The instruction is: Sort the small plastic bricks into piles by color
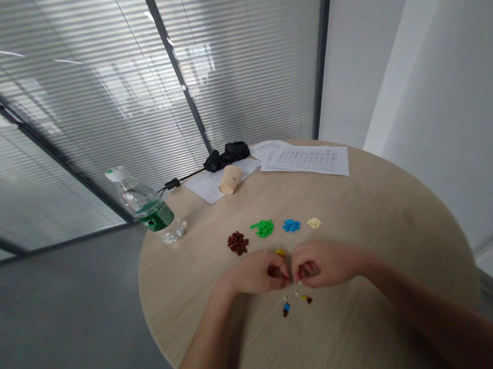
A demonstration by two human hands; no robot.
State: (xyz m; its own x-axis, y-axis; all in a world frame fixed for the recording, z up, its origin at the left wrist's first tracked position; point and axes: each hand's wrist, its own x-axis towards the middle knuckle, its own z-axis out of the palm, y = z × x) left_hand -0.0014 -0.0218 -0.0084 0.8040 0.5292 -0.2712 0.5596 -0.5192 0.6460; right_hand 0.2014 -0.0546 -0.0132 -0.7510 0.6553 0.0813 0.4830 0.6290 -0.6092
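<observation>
My left hand (258,272) and my right hand (325,264) meet fingertip to fingertip just above the round wooden table (381,312). Both are curled into pinches, with small dark brown pieces showing between the fingers. Beyond them lie four sorted heaps of tiny bricks: brown (238,242), green (262,228), blue (291,225) and pale yellow (314,223). A yellow piece (280,253) peeks out behind my left hand. Below my hands a few loose pieces (296,302) are scattered, among them a blue and brown one.
A clear water bottle (146,207) stands at the table's left edge. At the far side lie a tipped paper cup (230,179), white printed sheets (304,159) and a black bundle with a cable (227,154). Glass walls with blinds surround the table.
</observation>
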